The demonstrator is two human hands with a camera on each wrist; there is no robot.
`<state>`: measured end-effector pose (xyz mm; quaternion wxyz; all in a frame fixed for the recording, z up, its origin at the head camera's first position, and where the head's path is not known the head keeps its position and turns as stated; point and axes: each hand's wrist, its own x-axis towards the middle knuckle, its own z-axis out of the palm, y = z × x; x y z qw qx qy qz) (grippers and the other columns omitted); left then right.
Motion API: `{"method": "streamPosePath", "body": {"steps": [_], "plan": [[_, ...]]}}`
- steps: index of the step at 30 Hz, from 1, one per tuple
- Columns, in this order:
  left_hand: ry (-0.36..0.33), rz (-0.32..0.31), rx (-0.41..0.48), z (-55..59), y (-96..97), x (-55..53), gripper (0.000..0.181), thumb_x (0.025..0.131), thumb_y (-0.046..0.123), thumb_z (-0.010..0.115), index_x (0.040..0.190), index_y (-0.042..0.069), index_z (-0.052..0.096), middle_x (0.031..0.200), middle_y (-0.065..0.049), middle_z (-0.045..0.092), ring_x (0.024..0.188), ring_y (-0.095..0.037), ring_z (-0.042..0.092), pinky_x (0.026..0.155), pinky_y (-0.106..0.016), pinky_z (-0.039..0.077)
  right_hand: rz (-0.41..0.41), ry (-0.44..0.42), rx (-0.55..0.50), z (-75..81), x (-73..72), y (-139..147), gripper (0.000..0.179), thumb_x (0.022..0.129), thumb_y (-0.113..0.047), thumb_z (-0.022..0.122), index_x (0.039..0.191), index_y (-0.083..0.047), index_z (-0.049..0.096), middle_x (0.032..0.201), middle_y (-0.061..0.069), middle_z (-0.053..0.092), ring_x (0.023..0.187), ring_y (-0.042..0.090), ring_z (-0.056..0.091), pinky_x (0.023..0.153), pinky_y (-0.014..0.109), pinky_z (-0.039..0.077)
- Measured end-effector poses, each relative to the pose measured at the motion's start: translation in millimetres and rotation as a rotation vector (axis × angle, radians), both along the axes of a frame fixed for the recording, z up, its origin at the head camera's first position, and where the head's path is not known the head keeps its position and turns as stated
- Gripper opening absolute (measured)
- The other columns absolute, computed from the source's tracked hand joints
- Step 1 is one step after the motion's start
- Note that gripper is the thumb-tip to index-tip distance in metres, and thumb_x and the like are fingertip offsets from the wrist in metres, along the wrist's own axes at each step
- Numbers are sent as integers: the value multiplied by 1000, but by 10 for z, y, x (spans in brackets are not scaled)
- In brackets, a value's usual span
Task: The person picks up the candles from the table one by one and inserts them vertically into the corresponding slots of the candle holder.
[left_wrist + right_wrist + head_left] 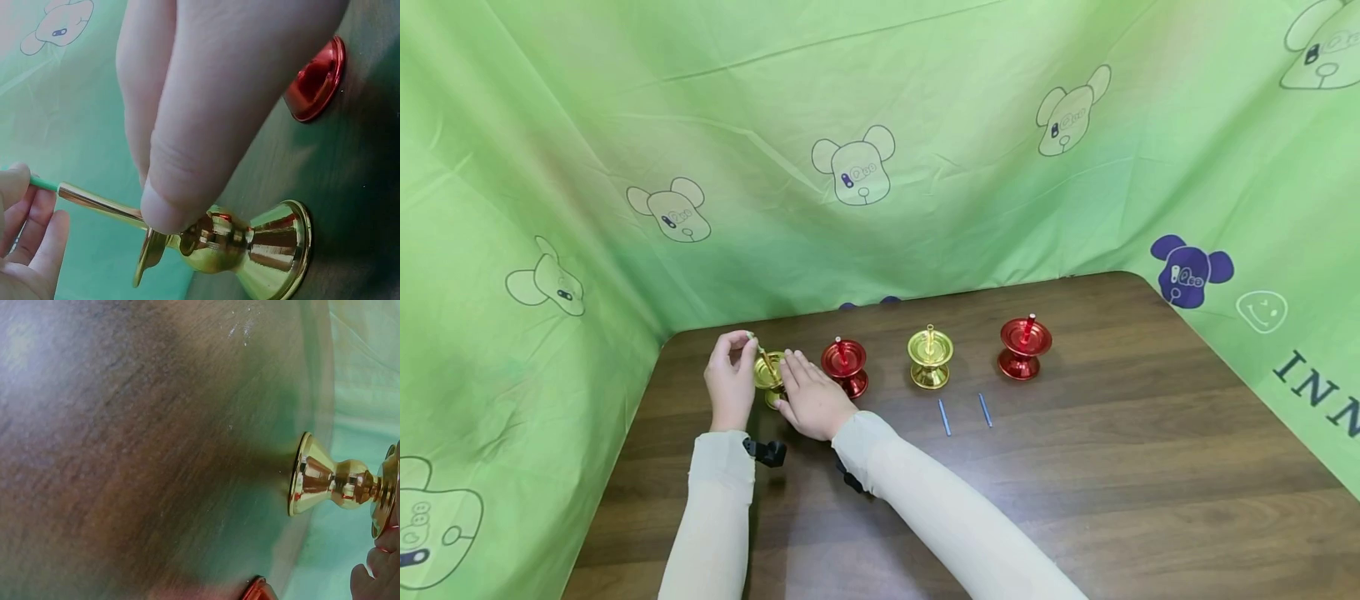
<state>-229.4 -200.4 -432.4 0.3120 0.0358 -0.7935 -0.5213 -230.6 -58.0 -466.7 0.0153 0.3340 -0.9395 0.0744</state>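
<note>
My left hand [730, 379] pinches a thin green candle [44, 182] between thumb and fingertips. The candle's lower end is at the mouth of the slim gold tube [100, 203] that rises from a gold candle holder [272, 247] at the table's left. My right hand [814, 398] holds this holder at its dish, thumb on the near side and fingers behind, hiding part of the dish. In the right wrist view the holder's flared base [309, 478] shows, with fingertips [375, 569] at the dish rim.
To the right stand a red candle holder [854, 382], a second gold one [930, 377] and another red one [1021, 363], in a row. Two thin blue candles [944, 418] lie in front of them on the brown table [1075, 483]. A green printed cloth [760, 258] hangs behind.
</note>
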Motion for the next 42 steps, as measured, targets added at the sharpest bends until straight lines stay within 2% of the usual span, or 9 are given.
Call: {"method": "streamPosePath", "body": {"steps": [5,11,20,24,34,42], "plan": [[23,3,-42,14,-8,-8,13,97,5,68,104,-6,68,99,-20,70,90,-16,63,81,-11,46,-1,0,3,15,5,-2,68,109,-45,37,160,-2,25,168,15,18,155,26,14,124,35,20],[31,4,-134,48,-21,-18,12,96,5,69,102,-6,69,97,-21,72,87,-28,66,75,-11,44,-3,8,3,31,22,7,67,109,-45,37,159,-2,27,167,15,20,155,26,15,123,35,21],[-17,-6,-131,65,-54,-6,14,97,7,69,103,-5,68,97,-20,70,89,-28,66,74,-9,42,-2,1,-3,39,32,5,67,109,-45,37,159,-2,27,167,15,20,155,26,15,123,36,21],[-12,-19,-150,62,-71,-15,14,97,8,69,103,-5,68,97,-21,70,89,-30,67,75,-10,43,-5,4,-3,46,33,3,67,109,-45,37,159,-2,27,167,15,20,155,26,16,123,35,21],[3,28,-150,14,-25,1,12,96,5,69,102,-5,69,96,-20,71,92,-30,70,78,-17,50,-5,-19,-6,42,49,8,68,109,-45,38,159,-2,27,167,15,19,155,26,15,123,36,21],[-50,13,-127,75,-10,12,14,98,7,67,105,-5,67,101,-21,71,95,-31,68,83,-40,54,-11,-16,-6,43,39,9,68,108,-46,39,160,-2,27,167,15,19,155,26,15,123,36,21]]}}
